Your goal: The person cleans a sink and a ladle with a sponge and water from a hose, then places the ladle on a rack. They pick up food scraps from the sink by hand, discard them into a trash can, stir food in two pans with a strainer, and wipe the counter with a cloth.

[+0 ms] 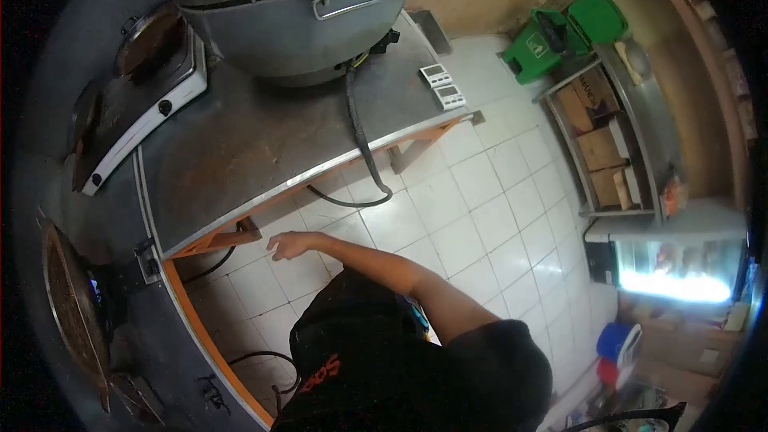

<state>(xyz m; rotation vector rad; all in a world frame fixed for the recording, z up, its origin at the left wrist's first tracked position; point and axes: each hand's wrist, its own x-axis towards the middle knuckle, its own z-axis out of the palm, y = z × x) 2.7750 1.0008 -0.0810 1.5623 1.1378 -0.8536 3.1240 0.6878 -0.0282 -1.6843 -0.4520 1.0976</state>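
Note:
My right hand (292, 246) hangs over the tiled floor, just below the front edge of the dark metal worktop (240, 136). Its fingers are loosely bent and apart, with nothing in them. My left hand is out of view. A large grey lidded pot (288, 40) stands at the back of the worktop. Two small white timers, one (436, 74) beside the other (450, 97), lie near the worktop's right corner. From under the pot a dark hose (358, 124) loops over the front edge.
On the left are a white-fronted stove (152, 124) and a large wok (70, 304). To the right stand a green bin (538, 46), a shelf (650, 104) with cardboard boxes and a lit display fridge (676, 264). More hose (260, 354) lies on the floor.

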